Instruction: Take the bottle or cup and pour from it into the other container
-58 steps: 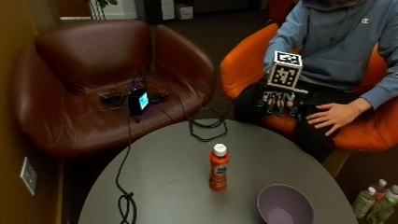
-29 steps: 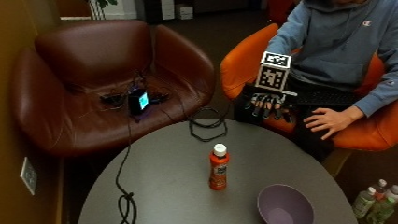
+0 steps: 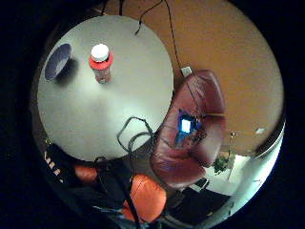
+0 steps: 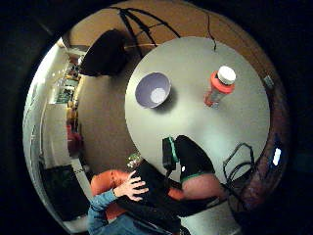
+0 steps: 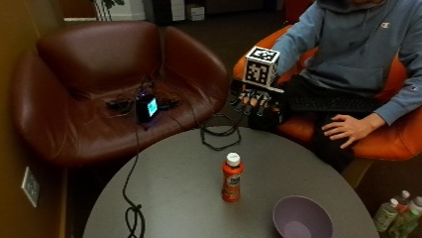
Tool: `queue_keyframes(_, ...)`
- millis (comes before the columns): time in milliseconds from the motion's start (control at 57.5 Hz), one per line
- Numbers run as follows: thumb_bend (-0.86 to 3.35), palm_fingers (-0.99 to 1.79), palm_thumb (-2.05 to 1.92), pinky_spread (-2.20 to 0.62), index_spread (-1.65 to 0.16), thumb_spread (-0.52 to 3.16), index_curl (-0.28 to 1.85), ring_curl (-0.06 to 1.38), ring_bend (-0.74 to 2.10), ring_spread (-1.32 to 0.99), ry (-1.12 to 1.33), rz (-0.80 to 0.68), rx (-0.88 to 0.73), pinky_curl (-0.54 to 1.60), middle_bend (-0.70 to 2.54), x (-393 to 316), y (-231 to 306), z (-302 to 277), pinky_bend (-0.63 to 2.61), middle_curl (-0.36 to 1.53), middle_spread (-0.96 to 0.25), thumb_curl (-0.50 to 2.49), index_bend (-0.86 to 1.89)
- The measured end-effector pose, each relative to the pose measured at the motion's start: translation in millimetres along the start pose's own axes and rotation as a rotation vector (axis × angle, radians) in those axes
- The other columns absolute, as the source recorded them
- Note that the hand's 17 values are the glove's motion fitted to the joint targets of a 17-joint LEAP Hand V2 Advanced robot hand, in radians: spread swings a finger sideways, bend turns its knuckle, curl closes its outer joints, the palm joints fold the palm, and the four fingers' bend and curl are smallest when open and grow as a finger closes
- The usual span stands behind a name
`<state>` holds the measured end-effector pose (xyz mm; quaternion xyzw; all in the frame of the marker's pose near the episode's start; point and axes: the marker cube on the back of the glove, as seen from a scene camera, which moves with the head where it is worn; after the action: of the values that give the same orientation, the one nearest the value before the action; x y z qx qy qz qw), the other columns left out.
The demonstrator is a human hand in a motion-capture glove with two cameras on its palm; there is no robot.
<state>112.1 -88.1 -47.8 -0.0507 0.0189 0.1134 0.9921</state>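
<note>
I see my gloved right hand [image 5: 258,103] in the air just beyond the worktop's [image 5: 178,198] far edge, fingers hanging loosely spread and holding nothing. Nearest it, a black cable loop [image 5: 219,133] lies on the far edge of the worktop, between the hand and the bottle. Another cable [image 5: 133,208] trails over the left edge up to a small lit device [image 5: 146,107] on the brown chair [image 5: 99,64]. My bare hand [image 5: 349,130] rests on my lap in the orange chair [image 5: 389,144]. The purple bowl [image 5: 302,218] sits at the near right edge; I see nothing in it. The orange bottle [image 5: 231,177], white cap on, stands upright near the worktop's middle, well apart from the hand and just left of the bowl. More bottles [image 5: 399,210] stand on the floor at right.
</note>
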Motion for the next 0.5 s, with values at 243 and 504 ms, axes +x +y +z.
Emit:
queue_keyframes(243,-0.03,0.00,0.54,0.24,-0.44,1.02,0.24,0.29,0.33,-0.06,-0.039,0.058,-0.015,0.35,0.19,42.3,3.0,7.6,0.42,0.29,-0.11,0.37,0.15)
queue_keyframes(504,-0.03,0.01,0.54,0.24,-0.44,1.03,0.24,0.29,0.34,-0.07,-0.123,0.116,-0.028,0.35,0.19,83.9,-1.5,26.1,0.41,0.30,-0.11,0.37,0.15)
